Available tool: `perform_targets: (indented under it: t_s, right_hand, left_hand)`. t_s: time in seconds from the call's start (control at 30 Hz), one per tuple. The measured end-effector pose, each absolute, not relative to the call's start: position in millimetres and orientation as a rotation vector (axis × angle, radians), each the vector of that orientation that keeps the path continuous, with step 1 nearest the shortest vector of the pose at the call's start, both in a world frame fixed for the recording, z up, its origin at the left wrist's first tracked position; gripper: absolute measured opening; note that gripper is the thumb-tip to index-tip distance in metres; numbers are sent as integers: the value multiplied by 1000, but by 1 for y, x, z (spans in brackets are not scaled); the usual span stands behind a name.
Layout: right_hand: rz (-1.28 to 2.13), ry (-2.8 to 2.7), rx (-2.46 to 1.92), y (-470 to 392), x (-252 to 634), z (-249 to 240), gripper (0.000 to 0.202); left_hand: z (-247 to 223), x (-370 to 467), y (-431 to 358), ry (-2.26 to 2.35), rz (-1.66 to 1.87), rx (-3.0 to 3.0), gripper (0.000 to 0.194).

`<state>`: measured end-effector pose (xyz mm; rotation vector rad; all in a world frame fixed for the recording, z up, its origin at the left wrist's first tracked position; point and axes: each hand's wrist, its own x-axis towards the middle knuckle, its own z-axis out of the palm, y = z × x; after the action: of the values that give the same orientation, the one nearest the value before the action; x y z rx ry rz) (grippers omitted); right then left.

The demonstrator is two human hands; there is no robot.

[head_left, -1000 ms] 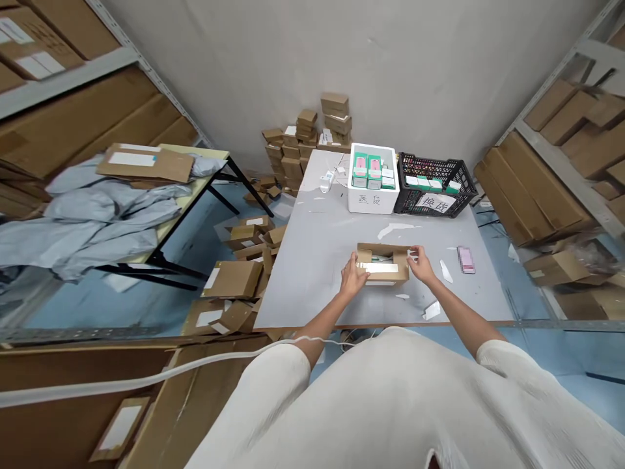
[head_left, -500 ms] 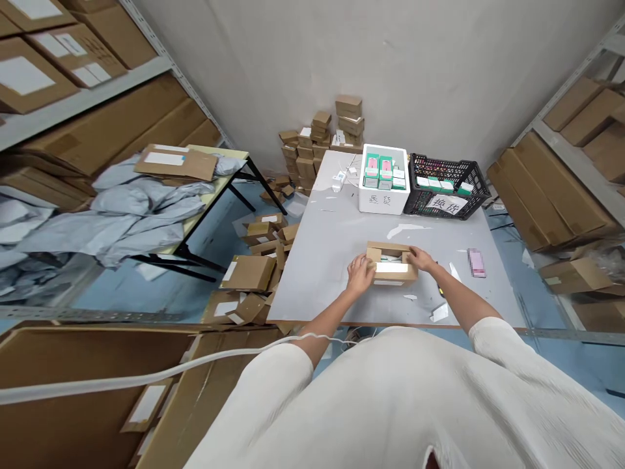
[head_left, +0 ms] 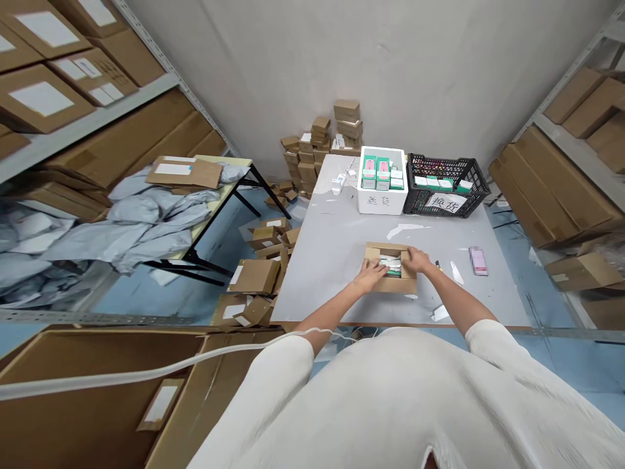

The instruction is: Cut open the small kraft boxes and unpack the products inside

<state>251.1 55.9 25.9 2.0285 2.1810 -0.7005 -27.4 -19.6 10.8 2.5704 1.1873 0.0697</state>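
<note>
Cardboard box: set on the grey table, close to the near edge and right in front of the body — likely put there so the inside can be seen and reached. Its top is open, and white and green things can be seen inside.
Right hand: the right end of the box is gripped, with the fingers bent over its edge, perhaps so that the box does not slide.
Left hand: laid over the left end, with the fingers reached in across the edge by the things inside. Whether anything is pinched cannot be told.
Arms: both stretched forward and down, with the hands brought in from each side, so the box is held between them.
White tub and black basket: stood side by side at the back, maybe so the front is left for the box. Small green boxes are stood up in the tub.
Phone: laid to the right — well apart from the hands.
</note>
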Motion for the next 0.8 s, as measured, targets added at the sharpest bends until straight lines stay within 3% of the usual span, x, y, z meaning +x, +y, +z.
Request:
perform_targets:
  t_s: [0.13,0.33,0.57,0.8]
  right_hand:
    - [-640,2174,2007,52,240,30,68]
    - [-614,2201,1997,47,235,27,70]
    - [-541,2162,2035,43,230,19,75]
    - [-522,2133,2055,39,228,20,75]
  left_hand:
    - [4,-24,-12,1162,-27,2602,79]
    - [8,-54,-35,1398,318,2454,77]
    - [15,-72,-13,1556,172,2243,99]
    - [15,-63,39,1406,-37,2215,149]
